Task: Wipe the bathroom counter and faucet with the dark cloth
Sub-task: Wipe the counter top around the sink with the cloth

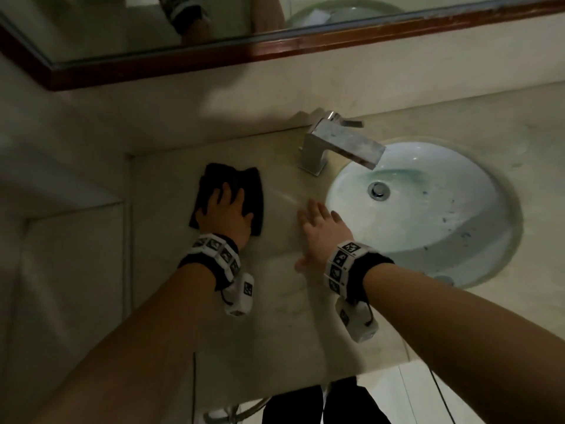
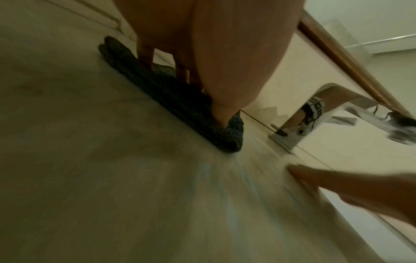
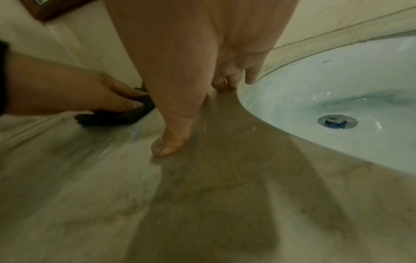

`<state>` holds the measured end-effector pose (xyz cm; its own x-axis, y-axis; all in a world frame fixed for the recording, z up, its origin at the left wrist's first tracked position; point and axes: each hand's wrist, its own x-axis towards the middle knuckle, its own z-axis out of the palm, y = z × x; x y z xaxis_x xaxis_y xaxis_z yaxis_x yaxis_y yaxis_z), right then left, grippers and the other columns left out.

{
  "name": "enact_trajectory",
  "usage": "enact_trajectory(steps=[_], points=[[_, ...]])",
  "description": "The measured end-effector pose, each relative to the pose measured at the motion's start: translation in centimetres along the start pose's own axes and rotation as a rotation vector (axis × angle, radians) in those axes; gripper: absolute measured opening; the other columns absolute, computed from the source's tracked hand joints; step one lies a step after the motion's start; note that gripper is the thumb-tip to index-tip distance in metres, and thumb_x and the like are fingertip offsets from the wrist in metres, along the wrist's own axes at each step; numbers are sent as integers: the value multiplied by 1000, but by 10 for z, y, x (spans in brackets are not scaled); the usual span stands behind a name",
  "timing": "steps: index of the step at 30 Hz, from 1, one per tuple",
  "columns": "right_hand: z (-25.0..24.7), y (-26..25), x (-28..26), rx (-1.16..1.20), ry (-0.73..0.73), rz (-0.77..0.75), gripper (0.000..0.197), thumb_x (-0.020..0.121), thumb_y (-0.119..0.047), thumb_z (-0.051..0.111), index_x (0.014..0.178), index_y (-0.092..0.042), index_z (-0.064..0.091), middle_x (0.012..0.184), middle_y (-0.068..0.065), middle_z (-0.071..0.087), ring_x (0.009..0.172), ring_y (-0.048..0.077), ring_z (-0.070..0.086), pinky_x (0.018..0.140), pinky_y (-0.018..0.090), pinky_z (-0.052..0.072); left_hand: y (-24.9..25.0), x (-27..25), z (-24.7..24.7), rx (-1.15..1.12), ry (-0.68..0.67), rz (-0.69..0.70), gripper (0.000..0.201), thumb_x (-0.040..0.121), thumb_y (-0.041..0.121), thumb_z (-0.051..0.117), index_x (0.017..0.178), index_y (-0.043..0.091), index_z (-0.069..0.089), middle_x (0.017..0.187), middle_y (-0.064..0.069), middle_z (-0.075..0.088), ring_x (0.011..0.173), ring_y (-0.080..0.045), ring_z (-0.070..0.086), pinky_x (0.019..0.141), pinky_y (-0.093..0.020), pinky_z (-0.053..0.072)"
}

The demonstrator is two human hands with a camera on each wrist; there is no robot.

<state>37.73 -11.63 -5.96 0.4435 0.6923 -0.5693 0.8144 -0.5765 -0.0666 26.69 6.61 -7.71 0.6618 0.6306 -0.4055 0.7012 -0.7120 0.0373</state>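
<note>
A dark cloth point(image 1: 247, 182) point(image 2: 180, 106) point(image 3: 117, 118) lies flat on the beige stone counter point(image 1: 275, 301) left of the sink. My left hand point(image 1: 227, 209) point(image 2: 202, 71) presses down on it with fingers spread and fairly straight. My right hand point(image 1: 318, 228) point(image 3: 198, 106) rests flat on the bare counter between the cloth and the basin, fingers extended, holding nothing. The square chrome faucet point(image 1: 339, 142) point(image 2: 290, 135) stands behind, its spout over the white basin point(image 1: 428, 215) point(image 3: 337, 89).
A wood-framed mirror point(image 1: 275, 47) runs along the wall above the counter. The counter's front edge point(image 1: 382, 365) lies near my body. A wet streak point(image 1: 284, 195) marks the stone between the cloth and the faucet. A drain plug point(image 1: 379, 189) sits in the basin.
</note>
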Motion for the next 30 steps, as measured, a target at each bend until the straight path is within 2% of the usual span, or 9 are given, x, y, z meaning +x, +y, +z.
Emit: enact_trajectory(steps=[7, 13, 20, 30], points=[[-5, 0, -5, -29, -24, 3, 119, 72, -68, 66, 155, -19, -3, 162, 11, -11, 150, 29, -6, 121, 47, 8, 13, -114, 39, -20, 17, 38, 62, 98, 47, 39, 152, 33, 14, 162, 0, 1, 148, -23, 5, 113, -55, 20], [-11, -5, -8, -65, -57, 13, 119, 72, -69, 65, 154, -16, -2, 161, 16, -11, 149, 33, -2, 120, 48, 15, -1, -165, 63, -124, -24, -81, 62, 96, 52, 40, 151, 40, 15, 162, 8, -3, 149, -16, -1, 117, -50, 15], [-13, -6, -10, -67, -70, 23, 119, 74, -68, 66, 155, -15, -3, 161, 16, -14, 149, 34, -4, 120, 48, 16, -47, -168, 66, -162, -15, -178, 66, 95, 59, 39, 152, 41, 11, 162, 6, -4, 149, -17, 0, 118, -49, 14], [-10, -6, -8, -24, -46, 28, 118, 73, -63, 68, 155, -17, -3, 161, 13, -14, 149, 32, -6, 121, 48, 14, -79, -115, 43, -121, -38, -252, 66, 95, 60, 36, 151, 44, 6, 162, 5, -7, 149, -20, 0, 117, -54, 13]])
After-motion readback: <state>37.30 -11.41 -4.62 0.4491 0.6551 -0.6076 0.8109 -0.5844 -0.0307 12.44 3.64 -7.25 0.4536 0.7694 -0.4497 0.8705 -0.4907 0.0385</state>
